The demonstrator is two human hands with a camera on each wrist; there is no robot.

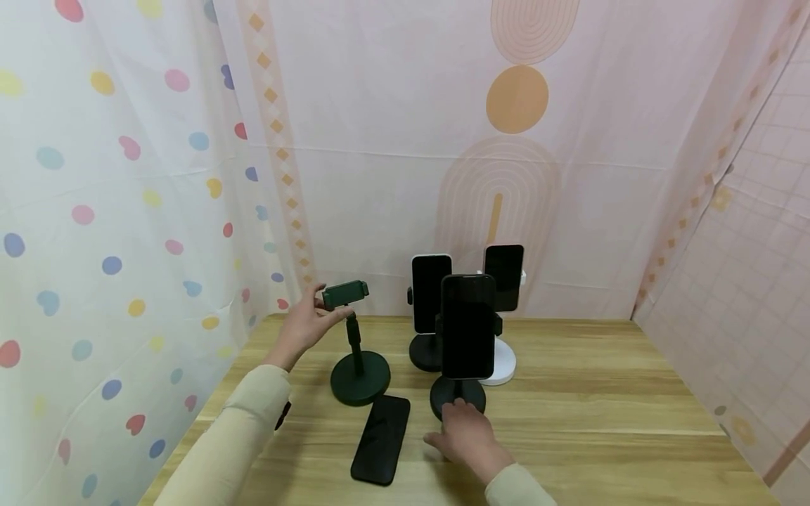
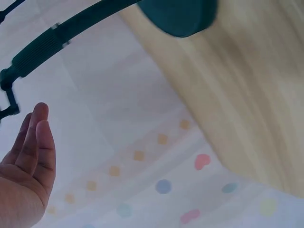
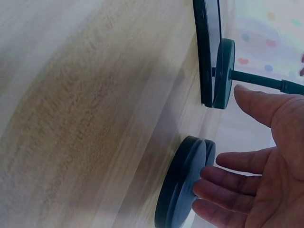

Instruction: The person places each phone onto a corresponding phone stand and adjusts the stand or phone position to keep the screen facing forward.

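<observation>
A dark green phone stand (image 1: 358, 376) with a round base stands upright, its clamp (image 1: 344, 294) holding no phone. My left hand (image 1: 306, 327) is at the clamp's left end, thumb below it and fingers behind. In the left wrist view the left fingers (image 2: 32, 142) look nearly straight beside the stand's neck; contact is unclear. My right hand (image 1: 467, 437) is low by the round base (image 1: 443, 399) of a black stand, fingers loosely extended and holding nothing. That stand bears an upright black phone (image 1: 468, 327). Between the hands a dark phone (image 1: 381, 440) lies flat.
Behind stand another black stand (image 1: 425, 353) with a white-edged phone (image 1: 432, 294) and a white stand (image 1: 503, 362) with a dark phone (image 1: 505, 277). All rest on a wooden table (image 1: 601, 400). Patterned curtains (image 1: 380, 197) hang at the back and both sides.
</observation>
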